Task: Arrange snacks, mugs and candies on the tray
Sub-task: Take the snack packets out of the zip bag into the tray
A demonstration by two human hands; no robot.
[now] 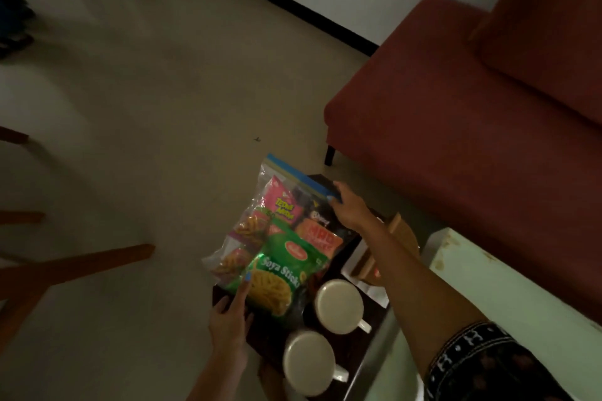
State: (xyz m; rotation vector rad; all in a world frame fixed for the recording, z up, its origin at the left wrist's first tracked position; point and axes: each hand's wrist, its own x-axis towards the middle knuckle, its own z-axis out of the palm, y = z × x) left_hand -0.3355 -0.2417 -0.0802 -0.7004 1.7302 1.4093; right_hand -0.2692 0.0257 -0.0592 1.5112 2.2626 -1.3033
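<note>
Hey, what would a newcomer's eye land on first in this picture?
The clear zip bag stuffed with bright snack packets, resting on the dark tray at centre, with the right hand pinching its blue zip edge and the left hand touching its near end. Next, two white mugs on the tray's near side, and the red sofa at upper right.

place: home living room | cues: red sofa (472,127); tiled floor (163,91); wooden chair legs (81,264)
</note>
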